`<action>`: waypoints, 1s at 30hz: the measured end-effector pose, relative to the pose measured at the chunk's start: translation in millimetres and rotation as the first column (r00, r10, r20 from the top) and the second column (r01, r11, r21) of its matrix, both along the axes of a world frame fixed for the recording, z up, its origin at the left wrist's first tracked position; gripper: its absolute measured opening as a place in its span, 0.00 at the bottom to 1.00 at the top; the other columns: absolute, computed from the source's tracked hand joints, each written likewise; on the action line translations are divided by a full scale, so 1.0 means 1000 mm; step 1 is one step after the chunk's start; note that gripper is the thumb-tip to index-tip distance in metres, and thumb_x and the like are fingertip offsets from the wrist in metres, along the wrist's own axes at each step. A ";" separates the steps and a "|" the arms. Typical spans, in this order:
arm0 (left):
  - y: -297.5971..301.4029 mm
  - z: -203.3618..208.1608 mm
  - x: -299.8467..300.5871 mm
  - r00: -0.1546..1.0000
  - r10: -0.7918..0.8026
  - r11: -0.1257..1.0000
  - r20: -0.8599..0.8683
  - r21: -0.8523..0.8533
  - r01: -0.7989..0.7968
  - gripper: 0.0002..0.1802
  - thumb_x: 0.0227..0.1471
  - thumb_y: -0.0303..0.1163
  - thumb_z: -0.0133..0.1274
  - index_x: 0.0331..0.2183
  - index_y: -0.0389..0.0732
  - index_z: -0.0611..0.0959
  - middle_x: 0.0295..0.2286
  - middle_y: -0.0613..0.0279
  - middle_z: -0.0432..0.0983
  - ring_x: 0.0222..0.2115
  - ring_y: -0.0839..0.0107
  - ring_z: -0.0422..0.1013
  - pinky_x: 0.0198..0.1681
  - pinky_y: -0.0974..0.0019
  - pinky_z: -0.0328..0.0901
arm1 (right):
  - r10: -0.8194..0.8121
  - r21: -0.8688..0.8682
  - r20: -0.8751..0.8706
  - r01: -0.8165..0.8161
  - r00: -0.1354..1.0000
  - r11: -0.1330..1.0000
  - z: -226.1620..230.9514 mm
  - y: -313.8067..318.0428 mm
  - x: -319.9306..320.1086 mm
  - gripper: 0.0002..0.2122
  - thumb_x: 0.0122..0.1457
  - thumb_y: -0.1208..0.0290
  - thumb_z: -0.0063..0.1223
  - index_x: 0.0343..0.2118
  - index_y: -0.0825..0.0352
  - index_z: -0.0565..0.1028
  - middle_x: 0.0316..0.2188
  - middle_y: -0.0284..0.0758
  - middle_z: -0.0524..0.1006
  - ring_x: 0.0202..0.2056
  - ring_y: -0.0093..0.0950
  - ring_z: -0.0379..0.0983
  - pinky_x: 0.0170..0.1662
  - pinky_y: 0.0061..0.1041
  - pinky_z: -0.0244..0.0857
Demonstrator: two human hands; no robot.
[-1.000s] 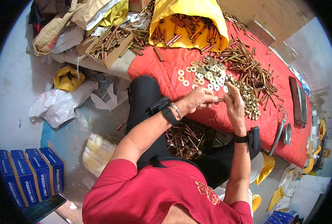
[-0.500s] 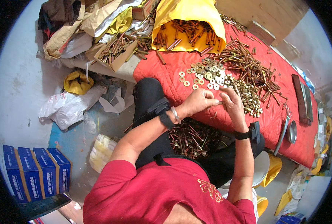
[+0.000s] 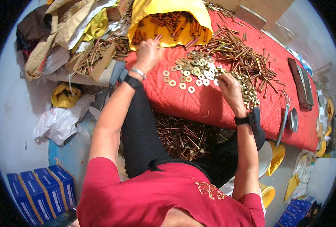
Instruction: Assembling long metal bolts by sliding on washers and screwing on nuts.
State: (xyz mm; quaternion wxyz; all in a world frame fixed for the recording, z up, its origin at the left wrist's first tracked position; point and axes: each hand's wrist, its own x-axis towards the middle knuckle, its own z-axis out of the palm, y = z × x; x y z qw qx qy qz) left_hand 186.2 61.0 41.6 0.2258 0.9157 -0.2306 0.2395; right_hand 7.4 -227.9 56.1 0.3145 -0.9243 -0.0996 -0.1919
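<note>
My left hand [image 3: 148,56] is at the mouth of a yellow bag [image 3: 208,22], its fingers curled beside the copper-coloured metal tubes [image 3: 175,26] inside. Whether it grips one is hidden by the back of the hand. Farther right, my right hand [image 3: 230,89] has its fingers bent and drawn together at the edge of a heap of small brass-coloured nuts [image 3: 250,90]. Anything between those fingertips is too small to make out. Flat round washers [image 3: 191,89] lie loose between the two hands. Behind the nuts spreads a pile of long bolts [image 3: 247,56].
A red quilted cover [image 3: 168,98] lies under the parts. Finished-looking rods fill a dark heap [image 3: 183,136] between my legs. An opened carton [image 3: 100,64] of tubes stands left. Right are a metal bowl [image 3: 293,120] and a dark bar [image 3: 300,83]. Blue boxes [image 3: 43,193] stand lower left.
My hands were together in front of the washers. The left has moved away, forward and left to the bag's mouth; the right has gone slightly forward to the nuts. The whole view has shifted.
</note>
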 end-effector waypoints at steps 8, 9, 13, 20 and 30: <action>-0.036 -0.030 0.060 0.969 0.225 0.953 -0.100 0.231 -0.198 0.11 0.47 0.33 0.50 0.31 0.35 0.80 0.35 0.47 0.75 0.40 0.51 0.70 0.41 0.53 0.67 | 0.058 -0.644 0.146 0.051 0.988 0.763 -0.009 -0.018 0.123 0.12 0.46 0.79 0.48 0.35 0.61 0.75 0.34 0.33 0.70 0.42 0.32 0.66 0.45 0.32 0.59; -0.031 -0.033 0.058 0.982 0.185 0.956 -0.038 0.239 -0.171 0.11 0.48 0.33 0.49 0.30 0.36 0.80 0.35 0.47 0.75 0.40 0.51 0.70 0.41 0.54 0.67 | 0.070 -0.700 0.118 0.033 0.990 0.714 -0.011 -0.018 0.131 0.12 0.46 0.77 0.48 0.35 0.61 0.75 0.35 0.33 0.70 0.43 0.31 0.66 0.45 0.32 0.59; -0.013 -0.031 0.050 0.997 0.072 0.973 0.008 0.219 -0.072 0.10 0.50 0.31 0.46 0.30 0.34 0.76 0.31 0.46 0.75 0.35 0.49 0.72 0.37 0.51 0.68 | 0.157 -0.786 0.082 -0.033 0.984 0.617 -0.013 -0.025 0.140 0.10 0.48 0.73 0.47 0.34 0.59 0.75 0.36 0.32 0.69 0.44 0.31 0.65 0.45 0.32 0.58; -0.022 0.007 0.014 0.434 -0.666 0.541 -0.606 -0.794 -0.277 0.11 0.56 0.33 0.50 0.36 0.35 0.77 0.29 0.57 0.77 0.28 0.72 0.74 0.29 0.71 0.69 | -0.015 -0.373 0.298 0.131 0.955 0.919 -0.012 -0.058 0.129 0.05 0.50 0.74 0.53 0.30 0.60 0.77 0.33 0.31 0.78 0.39 0.32 0.73 0.45 0.31 0.62; -0.065 -0.005 -0.074 0.201 -0.974 -0.052 -0.101 -0.767 -0.640 0.07 0.52 0.26 0.52 0.35 0.34 0.74 0.25 0.59 0.71 0.15 0.83 0.58 0.15 0.81 0.53 | 0.012 -0.047 0.258 0.001 0.966 0.999 0.022 0.006 0.027 0.24 0.52 0.88 0.43 0.51 0.59 0.69 0.35 0.40 0.74 0.33 0.37 0.74 0.33 0.32 0.69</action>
